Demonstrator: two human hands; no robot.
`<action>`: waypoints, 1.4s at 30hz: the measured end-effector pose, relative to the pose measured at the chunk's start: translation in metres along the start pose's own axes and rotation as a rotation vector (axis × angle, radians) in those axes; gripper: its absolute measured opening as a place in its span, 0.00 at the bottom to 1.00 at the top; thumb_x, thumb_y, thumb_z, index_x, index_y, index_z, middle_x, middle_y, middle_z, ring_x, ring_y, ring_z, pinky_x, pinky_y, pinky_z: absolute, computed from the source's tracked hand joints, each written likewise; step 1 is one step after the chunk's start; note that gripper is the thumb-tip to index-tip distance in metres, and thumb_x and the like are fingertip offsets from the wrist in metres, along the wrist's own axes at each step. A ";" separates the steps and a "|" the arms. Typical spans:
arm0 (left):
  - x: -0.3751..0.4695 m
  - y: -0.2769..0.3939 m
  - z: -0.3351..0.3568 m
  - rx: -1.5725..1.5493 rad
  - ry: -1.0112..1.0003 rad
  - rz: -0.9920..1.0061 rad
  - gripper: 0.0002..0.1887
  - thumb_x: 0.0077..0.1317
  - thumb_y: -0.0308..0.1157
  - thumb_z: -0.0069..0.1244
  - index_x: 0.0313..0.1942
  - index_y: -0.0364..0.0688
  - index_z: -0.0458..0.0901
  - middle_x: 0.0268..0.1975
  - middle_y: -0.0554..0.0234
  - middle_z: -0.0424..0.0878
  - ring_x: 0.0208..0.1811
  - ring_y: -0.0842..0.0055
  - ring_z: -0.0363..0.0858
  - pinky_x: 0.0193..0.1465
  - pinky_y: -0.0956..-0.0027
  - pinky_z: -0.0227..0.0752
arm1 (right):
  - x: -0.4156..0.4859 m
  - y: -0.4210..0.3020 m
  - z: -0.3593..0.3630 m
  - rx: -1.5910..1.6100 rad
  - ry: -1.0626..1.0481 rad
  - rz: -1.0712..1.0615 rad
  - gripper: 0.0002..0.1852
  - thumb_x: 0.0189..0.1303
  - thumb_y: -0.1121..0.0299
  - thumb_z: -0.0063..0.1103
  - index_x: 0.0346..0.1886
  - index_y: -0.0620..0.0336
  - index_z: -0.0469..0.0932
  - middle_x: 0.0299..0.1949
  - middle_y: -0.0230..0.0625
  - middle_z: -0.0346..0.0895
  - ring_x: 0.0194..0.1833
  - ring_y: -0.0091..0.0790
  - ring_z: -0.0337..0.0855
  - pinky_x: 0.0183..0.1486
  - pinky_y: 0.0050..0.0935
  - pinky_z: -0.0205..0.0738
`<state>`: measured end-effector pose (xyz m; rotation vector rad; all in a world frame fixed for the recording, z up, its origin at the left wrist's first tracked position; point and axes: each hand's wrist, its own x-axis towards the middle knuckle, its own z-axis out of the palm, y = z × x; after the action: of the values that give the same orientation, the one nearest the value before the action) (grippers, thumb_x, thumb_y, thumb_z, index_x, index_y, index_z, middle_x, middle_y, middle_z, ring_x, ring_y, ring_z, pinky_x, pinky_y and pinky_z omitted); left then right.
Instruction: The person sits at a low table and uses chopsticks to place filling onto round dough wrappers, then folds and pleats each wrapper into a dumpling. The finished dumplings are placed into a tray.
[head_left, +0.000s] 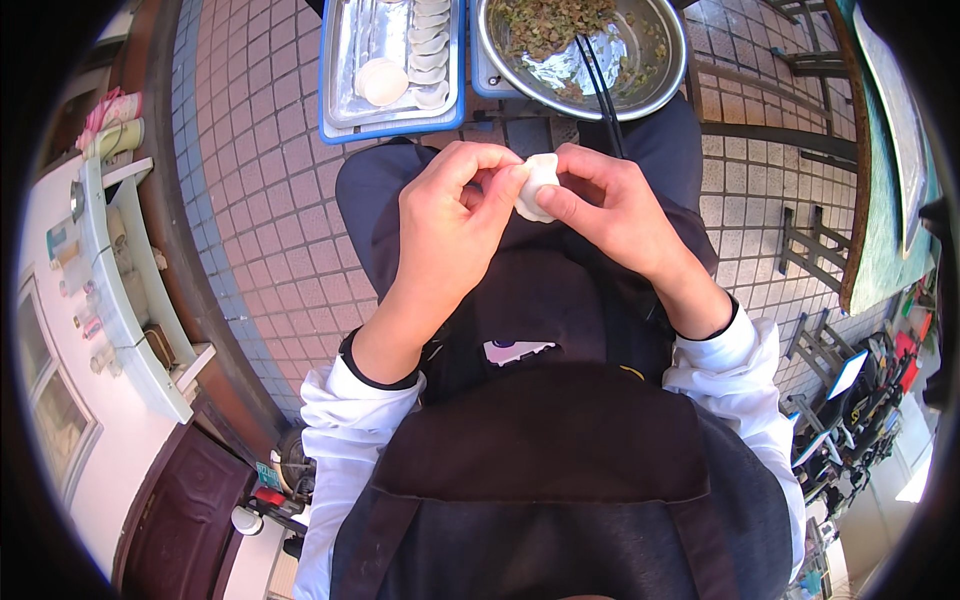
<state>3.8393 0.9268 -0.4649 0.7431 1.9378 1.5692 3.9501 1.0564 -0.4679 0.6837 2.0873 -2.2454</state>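
A white dumpling (538, 187) is held up between both hands, above my lap. My left hand (457, 195) pinches its left edge between thumb and forefinger. On the other side, my right hand (611, 202) grips it, the thumb lying across its front. Beyond my knees, a metal tray (360, 45) carries a column of folded dumplings (428, 56) along its right side and a small stack of round wrappers (381, 82). To its right stands a steel bowl (664, 90) of chopped filling (547, 26), with black chopsticks (598, 79) leaning over its near rim.
The tray rests on a blue-edged base (324, 97). A green-topped table (874, 255) stands at the right, near grey metal stands (814, 244). A white shelf (124, 300) with small items lines the left wall. Brick-like tiles (292, 202) cover the floor.
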 end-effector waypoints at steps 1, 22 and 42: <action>0.000 0.000 -0.001 0.024 0.004 0.047 0.05 0.58 0.24 0.56 0.34 0.35 0.79 0.28 0.64 0.78 0.25 0.84 0.75 0.25 0.80 0.68 | 0.000 0.000 0.000 -0.012 -0.002 0.008 0.15 0.60 0.62 0.58 0.42 0.65 0.77 0.35 0.37 0.77 0.37 0.26 0.76 0.43 0.27 0.70; 0.005 0.005 0.001 0.214 -0.026 0.179 0.04 0.55 0.25 0.56 0.32 0.38 0.80 0.28 0.63 0.77 0.26 0.74 0.76 0.26 0.73 0.69 | 0.003 -0.001 0.007 -0.255 0.029 -0.061 0.13 0.56 0.65 0.62 0.38 0.65 0.77 0.29 0.38 0.73 0.28 0.31 0.72 0.31 0.29 0.68; -0.009 -0.005 0.004 -0.004 0.065 0.029 0.05 0.59 0.24 0.55 0.35 0.35 0.79 0.30 0.64 0.79 0.24 0.85 0.72 0.25 0.82 0.66 | -0.005 0.000 0.005 0.076 0.100 -0.002 0.14 0.60 0.67 0.58 0.45 0.66 0.76 0.37 0.35 0.79 0.39 0.23 0.79 0.42 0.23 0.72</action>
<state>3.8479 0.9227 -0.4703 0.7305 1.9775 1.6326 3.9530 1.0504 -0.4659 0.8144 2.0536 -2.3495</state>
